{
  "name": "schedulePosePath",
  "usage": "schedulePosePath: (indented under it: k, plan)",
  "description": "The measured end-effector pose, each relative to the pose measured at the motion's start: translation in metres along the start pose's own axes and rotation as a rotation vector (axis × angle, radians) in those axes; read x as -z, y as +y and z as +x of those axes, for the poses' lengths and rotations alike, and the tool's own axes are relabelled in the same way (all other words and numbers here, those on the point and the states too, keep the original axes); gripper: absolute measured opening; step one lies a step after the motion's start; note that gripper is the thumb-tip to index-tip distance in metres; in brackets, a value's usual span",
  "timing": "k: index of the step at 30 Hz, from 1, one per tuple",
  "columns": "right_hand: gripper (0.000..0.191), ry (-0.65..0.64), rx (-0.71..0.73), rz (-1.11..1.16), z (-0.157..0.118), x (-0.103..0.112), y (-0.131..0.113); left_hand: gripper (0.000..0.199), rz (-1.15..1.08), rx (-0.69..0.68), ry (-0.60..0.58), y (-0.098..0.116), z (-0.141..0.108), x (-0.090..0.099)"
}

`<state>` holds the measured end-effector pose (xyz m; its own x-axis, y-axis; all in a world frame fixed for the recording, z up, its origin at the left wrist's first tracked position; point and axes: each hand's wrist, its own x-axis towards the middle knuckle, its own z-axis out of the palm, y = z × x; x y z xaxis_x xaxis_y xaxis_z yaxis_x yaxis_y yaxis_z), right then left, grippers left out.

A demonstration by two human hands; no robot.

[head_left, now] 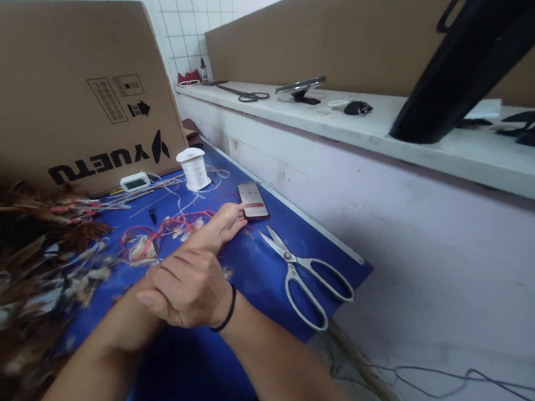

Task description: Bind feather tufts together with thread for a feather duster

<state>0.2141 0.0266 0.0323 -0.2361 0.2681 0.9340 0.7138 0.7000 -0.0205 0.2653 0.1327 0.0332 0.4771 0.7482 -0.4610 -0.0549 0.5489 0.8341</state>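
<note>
My left hand (pixel 230 221) reaches across the table, its fingers loosely extended at the near edge of a smartphone (pixel 254 202) with a lit screen. It does not grasp the phone. Over my left forearm lies my right hand (pixel 188 286), fingers curled round it; a black band circles the right wrist. Large metal scissors (pixel 308 274) rest to the right with blades slightly apart. Red ribbon string (pixel 155 234) lies tangled beside my left hand among feather scraps. A white spool (pixel 195 169) of ribbon or cord stands behind it.
Bundles of brown feathers (pixel 21 252) cover the left of the blue table (pixel 257 307). Behind are a small white digital display (pixel 135 181) and a big cardboard box (pixel 71 81). A white ledge (pixel 364 125) holds black scissors (pixel 247 94) and a thick black post (pixel 449 79).
</note>
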Motion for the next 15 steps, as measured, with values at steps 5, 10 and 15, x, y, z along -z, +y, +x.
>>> schedulePosePath:
  k: [5, 10, 15]
  plan:
    - [0.031, -0.043, -0.014, -0.001, -0.0014, -0.0014, 0.0004, 0.022, -0.014, 0.036, 0.028, 0.0015, -0.0036, -0.0021]
    - [0.032, -0.086, -0.003, -0.003, -0.0012, -0.0015, 0.0015, 0.025, -0.022, 0.053, 0.052, 0.0013, -0.0039, -0.0016]
    - [0.036, -0.113, 0.002, -0.005, -0.0015, -0.0019, 0.0029, 0.026, -0.041, 0.052, 0.002, 0.0015, -0.0056, 0.0013]
